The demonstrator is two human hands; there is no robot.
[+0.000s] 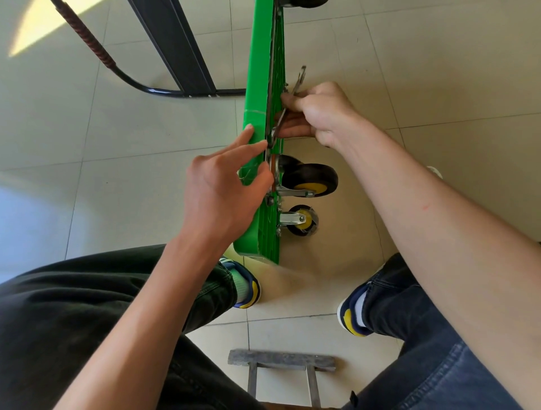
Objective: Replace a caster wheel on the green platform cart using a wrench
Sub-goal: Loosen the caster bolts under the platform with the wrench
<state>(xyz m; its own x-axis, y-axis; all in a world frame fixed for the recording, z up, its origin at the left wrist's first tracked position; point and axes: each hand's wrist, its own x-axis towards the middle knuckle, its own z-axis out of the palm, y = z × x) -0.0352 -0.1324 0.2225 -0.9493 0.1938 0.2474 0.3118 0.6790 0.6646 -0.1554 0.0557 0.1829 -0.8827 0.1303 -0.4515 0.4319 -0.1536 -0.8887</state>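
The green platform cart [260, 73] stands on its edge on the tiled floor, underside facing right. A black caster wheel with a yellow hub [311, 180] sticks out from its metal plate, and a smaller caster [301, 220] sits below it. My right hand [319, 112] grips a metal wrench [298, 80] held along the underside, its lower end at the caster plate's upper edge. My left hand [225, 187] rests on the cart's near edge beside the caster plate, thumb and fingers pinched at the plate; what they hold is hidden.
The cart's black folded handle [164, 46] lies on the floor to the left. Another caster [304, 3] shows at the top. My two shoes [248, 288] flank the cart's lower end. A grey stool edge [281, 360] sits between my knees.
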